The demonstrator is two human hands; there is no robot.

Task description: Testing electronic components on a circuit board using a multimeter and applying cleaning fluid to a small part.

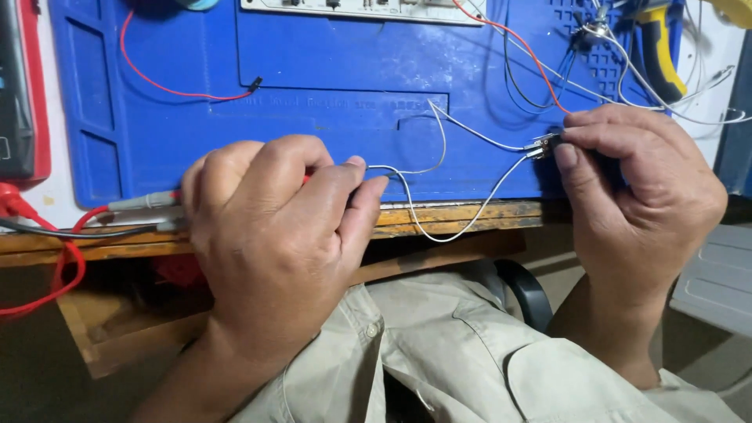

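Blue silicone work mat lay under both hands, left hand pinched shut on thin probe tips touching a grey wire end, right hand pinched shut on a small metal switch-like part, contact made, wires loose.

My left hand hovers just off the near edge of the table, knuckles up, fingers curled inward, thumb and fingertips pinched together at its right side. My right hand sits further along that same edge, back of the hand outward, thumb and forefinger pressed closed at its upper left. Both bare forearms angle up from my lap.
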